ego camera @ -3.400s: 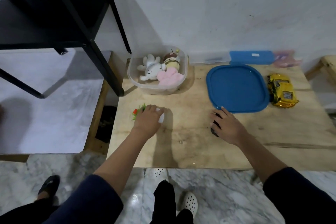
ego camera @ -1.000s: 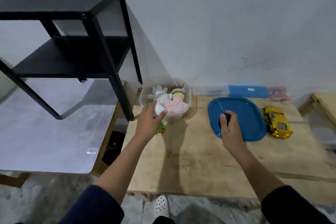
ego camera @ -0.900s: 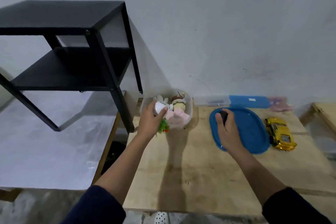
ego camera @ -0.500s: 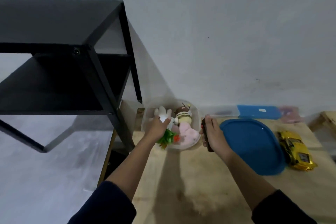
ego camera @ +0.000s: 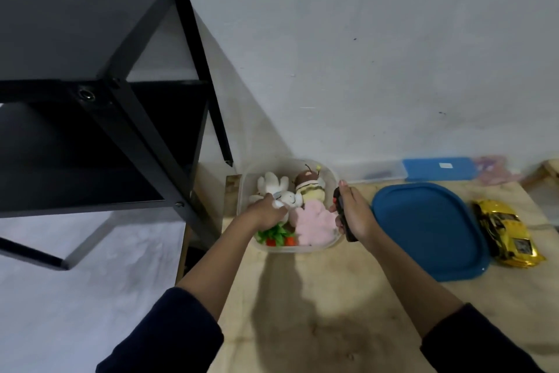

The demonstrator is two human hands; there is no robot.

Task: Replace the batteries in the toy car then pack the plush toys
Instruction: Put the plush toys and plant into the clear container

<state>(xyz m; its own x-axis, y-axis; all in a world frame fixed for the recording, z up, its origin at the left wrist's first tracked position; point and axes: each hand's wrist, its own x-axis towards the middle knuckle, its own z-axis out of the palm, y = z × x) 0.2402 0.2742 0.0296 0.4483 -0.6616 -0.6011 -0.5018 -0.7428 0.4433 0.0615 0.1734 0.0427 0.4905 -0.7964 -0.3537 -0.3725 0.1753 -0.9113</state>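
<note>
**Plush toys in the tub, remote in hand**

Wooden bench [ego camera: 348,297] against a grey wall: at its far-left corner, the left hand [ego camera: 266,212] pinches a green plush [ego camera: 276,235] inside the clear tub [ego camera: 331,247]. The right hand [ego camera: 354,212] wraps a black remote [ego camera: 341,209]. The yellow toy car [ego camera: 506,233] sits by the right edge, touching the blue lid [ego camera: 429,230].

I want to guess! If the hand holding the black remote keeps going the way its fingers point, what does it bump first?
Probably the clear tub's far corner, near the bee plush; the right hand points there, though depth is unclear.

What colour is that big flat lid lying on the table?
The lid is solid blue, seen clearly in the head view, lying beside the yellow toy car.
</note>
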